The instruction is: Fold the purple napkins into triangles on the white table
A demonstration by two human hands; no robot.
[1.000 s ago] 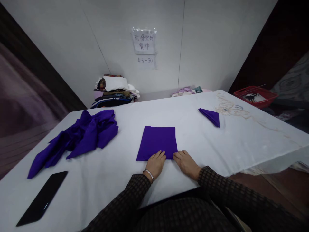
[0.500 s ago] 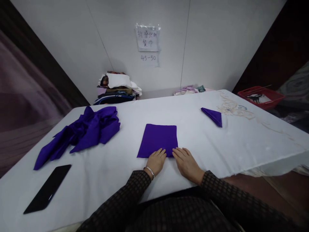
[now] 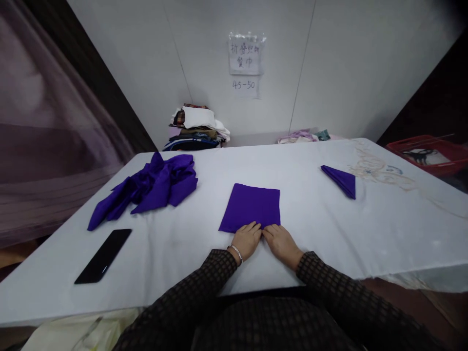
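Observation:
A purple cloth napkin [image 3: 254,207], folded into a flat square, lies on the white tablecloth in front of me. My left hand [image 3: 247,240] is at its near edge, fingers together and closed on the fabric there. Right beside it, my right hand [image 3: 281,243] has its fingertips pinched on the same edge, close to the near right corner. The fingertips of both hands almost touch. Their thumbs are mostly hidden. Farther right rests another purple napkin [image 3: 341,181], folded into a narrow triangle.
Crumpled purple cloths [image 3: 157,183] lie on the left of the table, with a black phone [image 3: 104,256] nearer me. Behind the table are a stack of folded clothes [image 3: 197,126] and lilac cloth [image 3: 300,136]. A red basket [image 3: 435,163] stands beyond the right edge.
My right hand has come closer to my left along the napkin's near edge, and its fingers have drawn in. The view has turned slightly left.

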